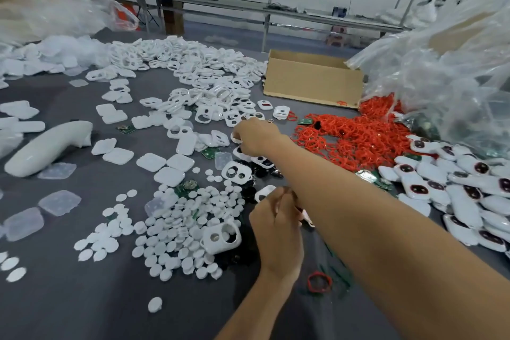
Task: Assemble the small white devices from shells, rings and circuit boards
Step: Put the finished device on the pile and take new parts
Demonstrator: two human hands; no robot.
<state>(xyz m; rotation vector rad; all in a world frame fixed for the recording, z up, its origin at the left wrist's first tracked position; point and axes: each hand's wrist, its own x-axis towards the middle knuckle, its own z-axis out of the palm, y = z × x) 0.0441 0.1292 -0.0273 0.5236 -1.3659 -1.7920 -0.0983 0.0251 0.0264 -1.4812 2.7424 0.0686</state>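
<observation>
My right hand (255, 136) reaches far forward over the table and curls its fingers on a white shell (235, 137) in the loose shell heap. Nearer to me, my left hand (277, 225) pinches a white shell (264, 193) with a hole in it; part of that shell is hidden behind my fingers. A shell with two holes (220, 237) lies on the pile of white round discs (176, 226). Red rings (356, 135) are heaped at the right. Green circuit boards (187, 188) lie scattered among the parts. Finished white devices (452, 188) pile up at the far right.
A cardboard box (311, 80) stands at the back right, next to crumpled clear plastic bags (441, 72). A single red ring (318, 281) lies near my left wrist. A white curved handle-like part (47, 146) and clear square lids (59, 201) lie at the left on the grey table (82, 298).
</observation>
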